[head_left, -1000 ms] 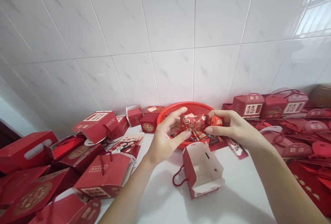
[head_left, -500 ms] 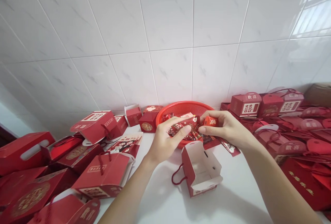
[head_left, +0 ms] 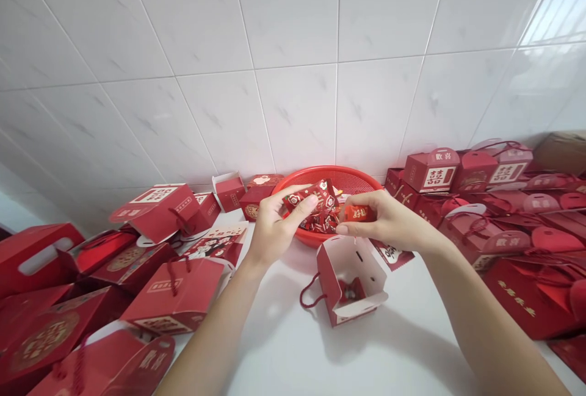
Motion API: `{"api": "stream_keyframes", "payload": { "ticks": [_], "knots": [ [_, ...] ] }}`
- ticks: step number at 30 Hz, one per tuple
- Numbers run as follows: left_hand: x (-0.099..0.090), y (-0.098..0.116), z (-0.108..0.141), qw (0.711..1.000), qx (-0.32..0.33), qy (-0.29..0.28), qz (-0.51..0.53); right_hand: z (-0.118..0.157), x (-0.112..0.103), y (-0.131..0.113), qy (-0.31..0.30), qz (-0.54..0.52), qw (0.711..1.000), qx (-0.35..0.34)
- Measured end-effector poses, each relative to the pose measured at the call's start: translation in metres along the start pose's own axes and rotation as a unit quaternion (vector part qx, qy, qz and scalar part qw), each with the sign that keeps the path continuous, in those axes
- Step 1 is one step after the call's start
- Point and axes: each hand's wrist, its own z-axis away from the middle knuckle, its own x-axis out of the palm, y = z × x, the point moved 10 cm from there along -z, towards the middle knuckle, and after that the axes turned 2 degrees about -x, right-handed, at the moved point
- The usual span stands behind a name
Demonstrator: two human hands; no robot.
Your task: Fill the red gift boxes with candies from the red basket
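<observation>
Pinched between thumb and fingers of my left hand (head_left: 280, 223) is a dark red floral packet (head_left: 320, 199), held over the red basket (head_left: 329, 171). My right hand (head_left: 389, 220) grips an orange-red packet (head_left: 358, 213) just to its right. Small red wrapped sweets (head_left: 321, 223) lie in the basket below both hands. In front of the basket, an open red box (head_left: 332, 289) with a white inside and a cord handle stands on the white table. A small dark red packet (head_left: 351, 290) lies inside it.
Closed and part-open red boxes (head_left: 176, 292) crowd the left side, with a printed card (head_left: 217, 243) among them. More red gift boxes (head_left: 433, 171) are stacked at the right. A flat red packet (head_left: 394, 255) lies beside the open box. Behind everything is a tiled wall (head_left: 297, 109).
A dark red packet now shows inside the open box, which looked bare before. Both hands still hold packets, and the left one's packet is tilted up more. The view has shifted slightly.
</observation>
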Motion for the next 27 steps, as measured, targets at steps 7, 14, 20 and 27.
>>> {"api": "stream_keyframes", "payload": {
  "ticks": [7,14,20,27],
  "knots": [
    [0.001,-0.002,-0.001,1.0,-0.002,-0.009,0.001,0.001,0.004,-0.003,-0.015,0.041,0.999,-0.007],
    [0.001,-0.002,-0.001,1.0,0.004,-0.009,-0.002,0.003,0.005,-0.007,-0.014,0.078,0.997,-0.006],
    [0.004,-0.005,-0.001,1.0,-0.004,-0.026,0.0,0.006,0.006,-0.01,-0.019,0.068,0.997,-0.017],
    [0.003,-0.005,0.0,1.0,-0.004,-0.025,-0.002,0.007,0.006,-0.016,-0.02,0.044,0.999,-0.026]
  ]
}}
